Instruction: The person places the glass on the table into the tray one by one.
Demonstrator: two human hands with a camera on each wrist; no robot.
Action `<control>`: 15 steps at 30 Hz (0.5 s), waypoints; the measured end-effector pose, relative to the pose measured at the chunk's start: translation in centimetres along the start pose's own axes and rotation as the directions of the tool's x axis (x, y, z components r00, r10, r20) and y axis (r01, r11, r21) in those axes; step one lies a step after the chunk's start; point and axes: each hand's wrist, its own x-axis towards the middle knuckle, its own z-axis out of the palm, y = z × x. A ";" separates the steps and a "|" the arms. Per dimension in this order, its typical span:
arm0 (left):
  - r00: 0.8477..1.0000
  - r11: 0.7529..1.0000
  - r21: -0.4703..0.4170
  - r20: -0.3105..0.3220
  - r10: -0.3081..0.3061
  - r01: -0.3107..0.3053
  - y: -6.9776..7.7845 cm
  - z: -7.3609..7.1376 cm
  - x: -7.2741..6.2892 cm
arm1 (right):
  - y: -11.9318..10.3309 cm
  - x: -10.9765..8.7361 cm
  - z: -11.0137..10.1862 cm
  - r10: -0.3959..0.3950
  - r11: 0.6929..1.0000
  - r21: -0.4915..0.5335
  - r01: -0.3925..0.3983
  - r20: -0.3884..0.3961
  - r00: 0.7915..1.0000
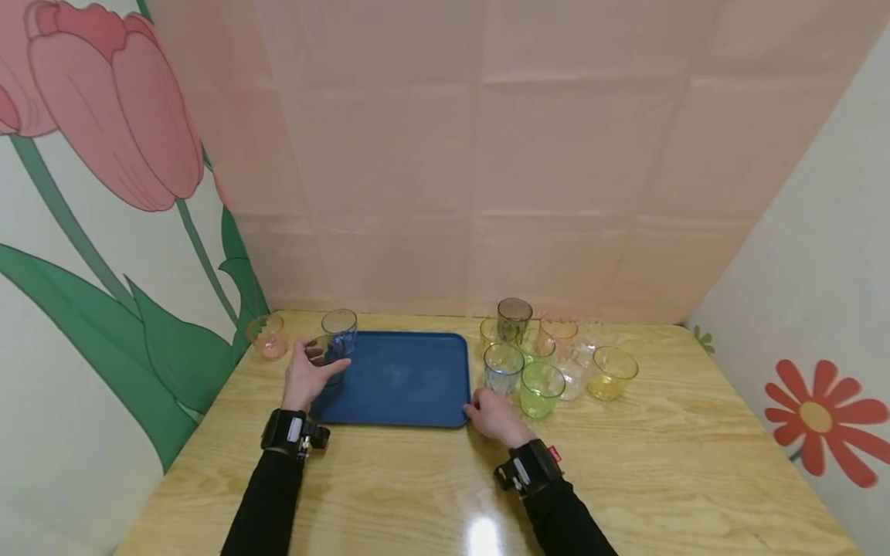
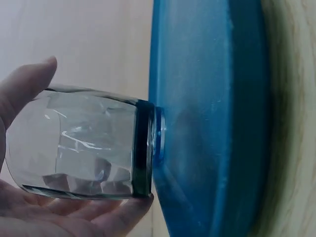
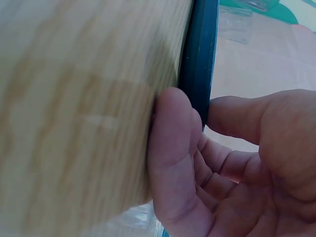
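Note:
My left hand (image 1: 307, 380) grips a greyish clear drinking glass (image 2: 94, 143) around its side, thumb on one side and fingers on the other. The glass is upright, its base close over the left end of a blue tray (image 1: 406, 382). Just behind it stands a bluish glass (image 1: 341, 328) at the tray's back left corner, partly covered by the held one. At the front right corner of the tray is my right hand (image 1: 495, 417). Its thumb and curled fingers pinch the tray's rim (image 3: 200, 64), as the right wrist view shows.
Right of the tray, several coloured glasses crowd together, among them a green glass (image 1: 541, 390), a light blue glass (image 1: 504, 367), a dark glass (image 1: 514, 318) and a yellow glass (image 1: 612, 372). A pinkish glass (image 1: 270, 340) stands at the table's far left, by the wall.

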 end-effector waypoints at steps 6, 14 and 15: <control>0.999 0.999 0.032 -0.039 -0.003 0.004 0.2 0.3 0.2 | 0.0 0.0 -0.1 -0.002 1.000 0.001 0.002 0.004 1.000; 1.000 0.999 0.033 0.013 -0.020 0.020 -0.1 0.6 0.8 | 0.1 0.1 0.0 0.004 1.000 0.001 -0.004 0.002 1.000; 1.000 0.999 0.031 0.016 -0.027 0.026 -0.2 0.6 0.8 | 0.1 0.2 0.0 0.002 1.000 0.001 -0.002 0.004 1.000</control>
